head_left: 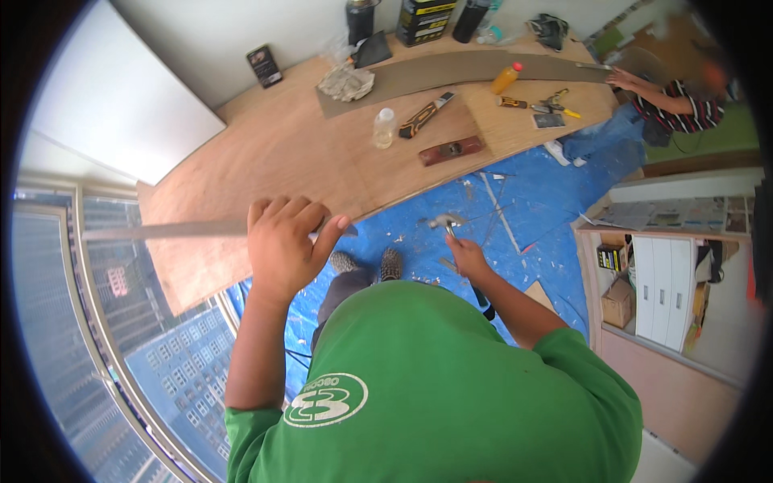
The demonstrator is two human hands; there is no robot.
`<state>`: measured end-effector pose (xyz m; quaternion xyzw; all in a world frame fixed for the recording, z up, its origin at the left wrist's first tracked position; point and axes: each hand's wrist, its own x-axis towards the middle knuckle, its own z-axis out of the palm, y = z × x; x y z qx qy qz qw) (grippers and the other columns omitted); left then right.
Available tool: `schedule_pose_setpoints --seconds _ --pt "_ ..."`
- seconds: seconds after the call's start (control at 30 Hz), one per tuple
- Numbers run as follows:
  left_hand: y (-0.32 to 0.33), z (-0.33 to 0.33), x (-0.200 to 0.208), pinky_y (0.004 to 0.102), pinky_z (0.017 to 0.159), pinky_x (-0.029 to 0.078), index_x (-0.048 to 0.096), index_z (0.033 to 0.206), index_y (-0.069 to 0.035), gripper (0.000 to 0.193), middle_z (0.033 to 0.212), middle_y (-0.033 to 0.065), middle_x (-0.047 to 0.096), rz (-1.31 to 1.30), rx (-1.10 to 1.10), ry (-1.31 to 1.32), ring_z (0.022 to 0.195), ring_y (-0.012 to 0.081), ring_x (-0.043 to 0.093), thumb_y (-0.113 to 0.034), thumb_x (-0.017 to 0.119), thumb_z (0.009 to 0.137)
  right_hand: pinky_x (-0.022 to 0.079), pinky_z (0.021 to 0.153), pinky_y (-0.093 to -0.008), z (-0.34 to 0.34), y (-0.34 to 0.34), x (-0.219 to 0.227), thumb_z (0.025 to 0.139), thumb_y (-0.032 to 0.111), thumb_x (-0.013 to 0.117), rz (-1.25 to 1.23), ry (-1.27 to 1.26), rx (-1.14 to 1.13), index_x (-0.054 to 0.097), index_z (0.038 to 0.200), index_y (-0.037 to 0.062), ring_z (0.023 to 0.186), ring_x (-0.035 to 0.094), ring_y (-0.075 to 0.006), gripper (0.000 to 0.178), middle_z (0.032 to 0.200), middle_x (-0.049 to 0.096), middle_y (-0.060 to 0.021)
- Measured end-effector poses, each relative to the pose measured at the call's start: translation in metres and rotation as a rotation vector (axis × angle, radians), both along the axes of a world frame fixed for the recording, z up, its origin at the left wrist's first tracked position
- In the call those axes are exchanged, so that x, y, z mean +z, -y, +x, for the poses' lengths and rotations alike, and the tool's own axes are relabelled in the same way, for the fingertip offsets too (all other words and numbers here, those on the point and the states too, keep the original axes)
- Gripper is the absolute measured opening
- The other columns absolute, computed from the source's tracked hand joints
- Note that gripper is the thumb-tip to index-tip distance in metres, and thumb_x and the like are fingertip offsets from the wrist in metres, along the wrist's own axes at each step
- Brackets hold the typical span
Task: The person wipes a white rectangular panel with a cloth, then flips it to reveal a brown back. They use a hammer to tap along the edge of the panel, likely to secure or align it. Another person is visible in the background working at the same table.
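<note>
My left hand (283, 243) is closed around a long, narrow strip (173, 231) held over the near left part of the plywood tabletop (241, 173). The strip runs left toward the window, and a short end sticks out past my thumb; its material is hard to make out. In my right hand (467, 256) is a hammer (447, 220), gripped by its handle, with the slightly blurred metal head up over the floor sheet. Nearest beyond my hands on the tabletop are a reddish hand plane (449, 150), an orange-and-black tool with a metal blade (425, 117) and a clear bottle (385, 129).
A curved brown strip (451, 68) lies along the table's far side beside a crumpled cloth (346, 83), a yellow drink bottle (506, 78) and pliers (555, 105). A co-worker (676, 105) touches its right end. Blue sheeting (531, 209) covers the floor; a shelf unit (664, 282) stands right.
</note>
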<state>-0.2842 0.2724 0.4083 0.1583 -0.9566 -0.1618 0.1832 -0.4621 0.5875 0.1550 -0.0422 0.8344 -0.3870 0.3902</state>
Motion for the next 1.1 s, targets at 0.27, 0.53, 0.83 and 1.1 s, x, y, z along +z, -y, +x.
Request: schedule_pose_setpoints --seconds 0.27,0.53,0.83,1.1 --pt "0.012 -0.010 -0.001 0.0392 0.074 0.036 0.068 0.074 -0.012 0.032 0.072 0.0034 0.057 0.022 -0.021 -0.018 0.072 0.0248 0.057 -0.042 0.078 0.081 0.033 0.037 -0.0330 0.010 -0.103 -0.028 0.097 0.056 0.064 0.253 0.233 -0.447 0.053 0.075 0.0097 0.042 0.044 -0.0157 0.052 0.057 0.046 -0.0016" --pt "0.017 -0.029 -0.002 0.0390 0.076 0.037 0.067 0.072 -0.012 0.025 0.070 0.0031 0.057 0.057 0.056 0.055 0.071 0.0237 0.057 -0.032 0.076 0.084 0.035 0.037 -0.0351 -0.077 -0.086 -0.034 0.097 0.037 0.069 0.124 0.020 -0.488 0.052 0.071 0.0082 0.042 0.047 -0.0159 0.042 0.056 0.048 -0.0027" --pt "0.003 -0.053 -0.003 0.0433 0.092 0.041 0.071 0.090 -0.005 0.036 0.089 0.0127 0.069 0.261 0.556 0.125 0.092 0.0325 0.063 -0.031 0.051 0.104 0.048 0.054 -0.0441 -0.309 -0.010 -0.062 0.088 0.018 0.070 0.051 -0.424 -0.024 0.060 0.078 0.0019 0.058 0.064 -0.0322 0.021 0.063 0.061 -0.0167" --pt "0.010 -0.040 -0.020 0.0522 0.126 0.011 0.072 0.113 -0.007 0.057 0.138 0.0118 0.065 0.116 0.828 0.323 0.151 0.0315 0.037 -0.047 0.033 0.110 0.052 0.070 -0.0491 -0.400 0.021 -0.106 0.089 0.021 0.067 0.130 -0.462 0.137 0.067 0.091 0.0026 0.079 0.068 -0.0425 0.019 0.081 0.069 -0.0230"
